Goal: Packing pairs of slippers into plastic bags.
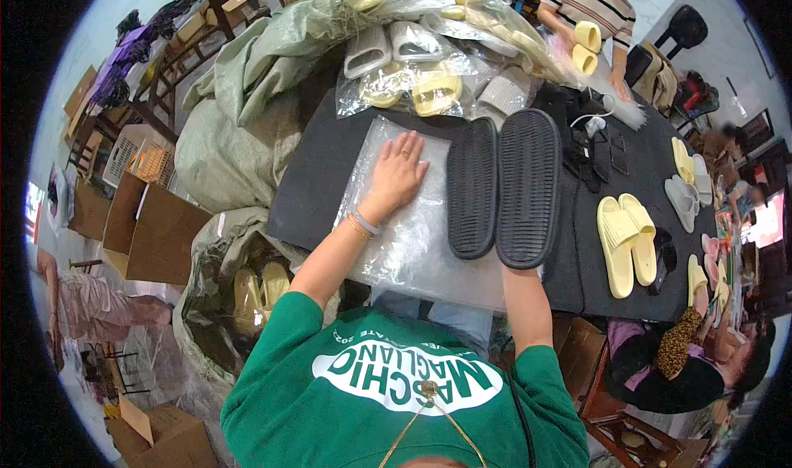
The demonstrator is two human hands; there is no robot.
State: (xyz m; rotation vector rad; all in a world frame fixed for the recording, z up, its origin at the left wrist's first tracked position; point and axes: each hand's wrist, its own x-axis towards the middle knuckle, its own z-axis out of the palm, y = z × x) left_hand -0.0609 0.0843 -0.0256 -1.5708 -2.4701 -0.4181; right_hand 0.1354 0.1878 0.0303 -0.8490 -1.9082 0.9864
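Note:
My left hand (pixel 398 169) lies flat on a clear plastic bag (pixel 400 258), fingers stretched out, a ring and wrist bands on it. The bag rests on the dark table near its front edge. Beside it, a pair of black slippers (pixel 529 189) shows its ribbed soles, toes pointing away from me. My right forearm (pixel 528 307) runs up behind the heel of the right-hand slipper. My right hand is hidden by the slippers, which it holds up from behind; its fingers do not show.
Bagged grey and yellow slippers (pixel 437 93) pile along the table's far side. Yellow slippers (pixel 627 237) lie at the right. An open sack (pixel 219 319) with slippers stands at my left, near cardboard boxes (pixel 157 225). Across the table, a person (pixel 590 10) handles yellow slippers; others sit at right.

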